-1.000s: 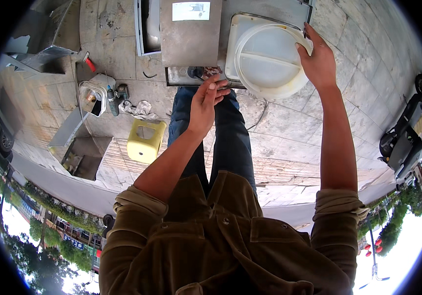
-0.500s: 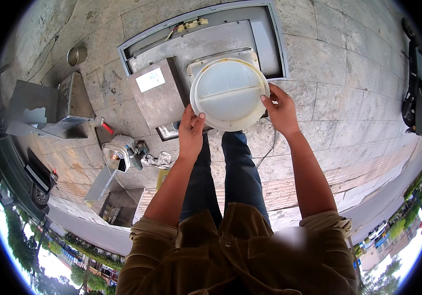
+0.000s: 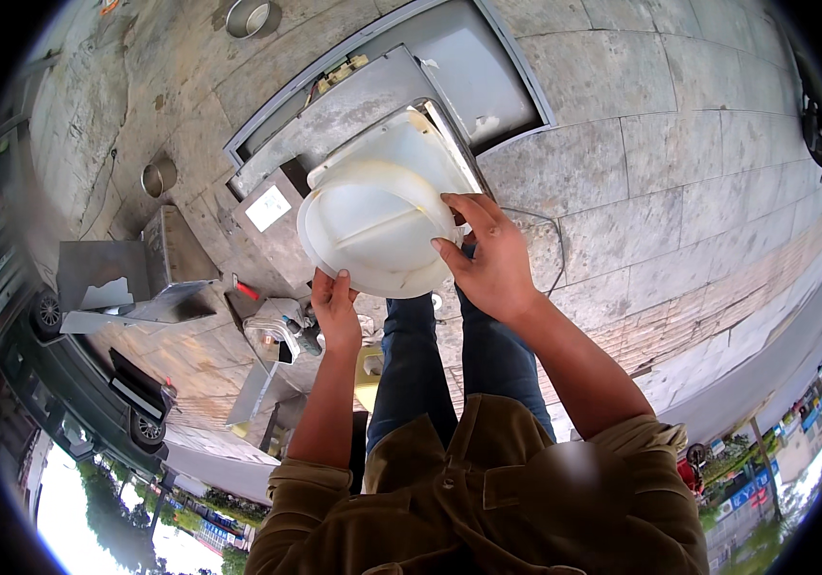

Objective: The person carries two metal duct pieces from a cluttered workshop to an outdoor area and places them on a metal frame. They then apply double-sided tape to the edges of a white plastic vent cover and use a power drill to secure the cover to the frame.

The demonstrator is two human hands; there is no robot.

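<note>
White, cloudy plastic forms the round lid [image 3: 370, 257], a shallow disc with a raised rim and one straight ridge across its face. It is held up in front of the person, above the legs, slightly tilted, and overlaps in view a square whitish panel [image 3: 406, 144] toward one o'clock; whether the two touch cannot be told. The left hand [image 3: 337, 309] pinches the rim at about seven o'clock between thumb and fingers. The right hand [image 3: 487, 244] is closed on the rim at three o'clock, its thumb nearest the face and its forefinger curled over the upper edge.

Judging by the thin wall, the lid should be light and fairly stiff, with a little flex across the middle. Its smooth face looks likely to slip, and the yellowish stain along the rim could make it greasier. Opposite points on the raised rim seem the surest hold; pressing the flat centre would give less control. Old plastic like this may crack if twisted.

Beyond the lid, toward one o'clock, a grey metal housing [image 3: 487, 86] lies on the paving [image 3: 602, 81]. At ten o'clock from the lid is a metal box [image 3: 288, 251] with a white label; at eight o'clock, a red-handled tool [image 3: 246, 287]; at six, beside the left forearm, part of a yellow stool [image 3: 367, 383].
</note>
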